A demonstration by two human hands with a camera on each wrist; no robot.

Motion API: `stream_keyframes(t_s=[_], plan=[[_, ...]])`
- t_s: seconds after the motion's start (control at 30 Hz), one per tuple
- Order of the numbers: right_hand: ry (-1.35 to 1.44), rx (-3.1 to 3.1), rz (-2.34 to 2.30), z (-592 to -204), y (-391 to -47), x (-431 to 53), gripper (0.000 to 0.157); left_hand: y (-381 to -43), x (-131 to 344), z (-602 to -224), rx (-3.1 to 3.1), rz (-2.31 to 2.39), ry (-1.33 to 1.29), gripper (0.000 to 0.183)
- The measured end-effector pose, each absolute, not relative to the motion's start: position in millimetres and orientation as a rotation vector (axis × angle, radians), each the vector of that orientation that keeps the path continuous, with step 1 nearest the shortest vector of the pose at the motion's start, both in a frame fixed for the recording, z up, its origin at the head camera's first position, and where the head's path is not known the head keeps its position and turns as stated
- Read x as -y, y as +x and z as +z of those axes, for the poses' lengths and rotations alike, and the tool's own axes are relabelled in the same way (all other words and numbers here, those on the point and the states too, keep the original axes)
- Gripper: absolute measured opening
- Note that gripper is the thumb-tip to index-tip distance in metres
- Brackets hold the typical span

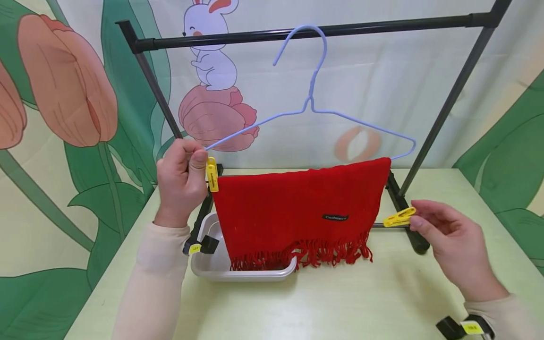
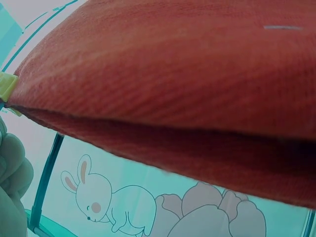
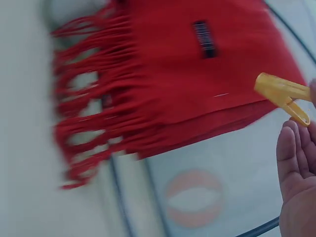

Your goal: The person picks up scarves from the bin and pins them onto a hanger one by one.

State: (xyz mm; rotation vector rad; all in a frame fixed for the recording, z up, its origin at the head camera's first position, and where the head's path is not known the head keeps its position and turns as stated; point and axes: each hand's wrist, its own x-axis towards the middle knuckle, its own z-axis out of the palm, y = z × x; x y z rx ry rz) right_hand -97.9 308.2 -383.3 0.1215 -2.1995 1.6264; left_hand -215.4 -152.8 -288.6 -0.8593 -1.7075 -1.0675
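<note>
A red fringed scarf [image 1: 297, 208] with a small dark label hangs folded over the bottom bar of a light blue wire hanger [image 1: 312, 89]. My left hand [image 1: 182, 182] grips the hanger's left end. Right beside its thumb, a yellow clothespin [image 1: 212, 174] sits clipped at the scarf's upper left corner. My right hand [image 1: 450, 241] pinches a second yellow clothespin [image 1: 399, 217] between thumb and fingers, a little to the right of the scarf. In the right wrist view this clothespin [image 3: 282, 94] points toward the scarf's side edge, which carries no clip.
A black rack's top bar [image 1: 382, 26] runs behind the hanger's hook, its legs standing on the pale table [image 1: 340, 307]. Under the scarf's left part stands a white plastic basin [image 1: 242, 276]; fringe hangs over its rim. A printed curtain [image 1: 263, 71] covers the back.
</note>
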Motion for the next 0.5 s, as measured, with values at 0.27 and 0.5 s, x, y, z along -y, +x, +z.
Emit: stream_keyframes(t_s=[0.27,0.5], plan=[[0.283,1.820,1.625,-316,-117,-303,0.027,-214,152,-288,1.701,-1.064,-0.863,0.049],[0.352,1.976,1.089,-279,-134,-295,0.019,-213,150,-288,1.692,-1.069,-0.881,0.049]])
